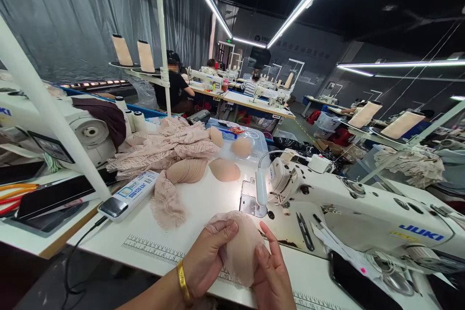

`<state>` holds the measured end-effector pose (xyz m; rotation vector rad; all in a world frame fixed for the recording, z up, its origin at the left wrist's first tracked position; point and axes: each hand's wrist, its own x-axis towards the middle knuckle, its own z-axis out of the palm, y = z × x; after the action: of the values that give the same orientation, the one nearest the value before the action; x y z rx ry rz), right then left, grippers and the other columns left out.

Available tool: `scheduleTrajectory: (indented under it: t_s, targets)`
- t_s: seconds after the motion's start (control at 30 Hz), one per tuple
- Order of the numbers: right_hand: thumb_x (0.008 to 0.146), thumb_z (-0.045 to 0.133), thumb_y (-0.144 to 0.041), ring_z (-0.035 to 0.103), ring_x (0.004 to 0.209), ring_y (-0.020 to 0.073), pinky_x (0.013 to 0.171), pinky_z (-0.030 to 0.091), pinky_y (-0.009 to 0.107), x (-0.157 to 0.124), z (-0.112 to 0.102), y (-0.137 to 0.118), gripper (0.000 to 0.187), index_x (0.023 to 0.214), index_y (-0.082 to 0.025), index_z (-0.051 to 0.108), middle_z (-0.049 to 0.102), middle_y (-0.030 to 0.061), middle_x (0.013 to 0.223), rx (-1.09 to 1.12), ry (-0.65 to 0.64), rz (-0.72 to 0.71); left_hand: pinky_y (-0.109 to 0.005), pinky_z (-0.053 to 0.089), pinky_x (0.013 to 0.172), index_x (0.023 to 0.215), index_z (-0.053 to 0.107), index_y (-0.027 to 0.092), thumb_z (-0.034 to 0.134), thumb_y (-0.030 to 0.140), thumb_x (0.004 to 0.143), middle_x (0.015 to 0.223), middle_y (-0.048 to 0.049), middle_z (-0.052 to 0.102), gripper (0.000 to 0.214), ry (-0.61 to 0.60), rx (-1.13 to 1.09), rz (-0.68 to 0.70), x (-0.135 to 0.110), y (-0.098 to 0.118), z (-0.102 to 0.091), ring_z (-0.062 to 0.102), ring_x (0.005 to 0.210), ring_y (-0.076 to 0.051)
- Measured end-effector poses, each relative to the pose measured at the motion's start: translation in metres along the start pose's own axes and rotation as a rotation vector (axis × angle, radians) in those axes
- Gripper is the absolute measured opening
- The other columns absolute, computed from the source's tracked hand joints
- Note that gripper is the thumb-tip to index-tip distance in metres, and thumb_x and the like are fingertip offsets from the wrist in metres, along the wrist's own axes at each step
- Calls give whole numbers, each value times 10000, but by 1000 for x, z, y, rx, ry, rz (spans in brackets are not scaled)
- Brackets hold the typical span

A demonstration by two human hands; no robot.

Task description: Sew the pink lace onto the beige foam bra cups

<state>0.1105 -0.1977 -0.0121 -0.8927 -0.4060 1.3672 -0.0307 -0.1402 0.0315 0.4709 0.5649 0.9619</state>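
Between both hands is a beige bra cup [241,249] with sheer fabric over it, held in front of the sewing machine [327,198]. My left hand [210,252], with a gold bracelet at the wrist, grips its left side, thumb on top. My right hand [272,266] pinches the right edge with the thumb, while the index finger points up. Just beyond the cup lies the needle plate [250,203] under a lit lamp [260,186]. A stack of beige cups [189,170], a single cup [225,169] and a lace piece [169,203] lie to the left.
A heap of lace fabric [163,145] and a plastic bin [250,133] sit behind. Thread snips [305,232] and a black phone [359,281] lie at right. A white control box [131,193] and a pole [54,106] stand left. Other people work farther back.
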Motion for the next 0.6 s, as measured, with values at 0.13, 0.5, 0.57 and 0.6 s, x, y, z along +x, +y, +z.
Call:
scheduleTrajectory:
  t_s: [0.13,0.5,0.57,0.6]
  targets:
    - [745,927,-504,729,1080,289,943,577,466,3,-7,3,886,1503,-328,505,772,89,1203,-40,-8,-37,-278,538,830,1003,841,124,981,351,680,962,-140,793,419,-3,-14,-7,0,1,1,693,895,-223]
    - [736,935,-491,737,1045,289,942,586,475,7,-10,9,866,1478,-304,530,784,90,1144,-70,4,-102,-299,556,846,1001,825,131,967,401,691,1012,-144,793,434,40,14,13,3,-1,4,703,922,-242]
    - [744,929,-492,738,1047,288,945,586,476,7,-10,8,855,1477,-305,532,780,92,1161,-68,10,-109,-295,557,843,1010,823,122,972,395,685,1013,-150,793,449,34,35,8,5,-1,4,707,922,-244]
    - [748,927,-492,738,1049,288,944,588,473,7,-10,8,850,1477,-307,532,777,92,1173,-71,11,-113,-294,557,843,1005,822,119,973,390,682,1011,-151,793,448,33,37,9,6,-1,4,707,918,-242]
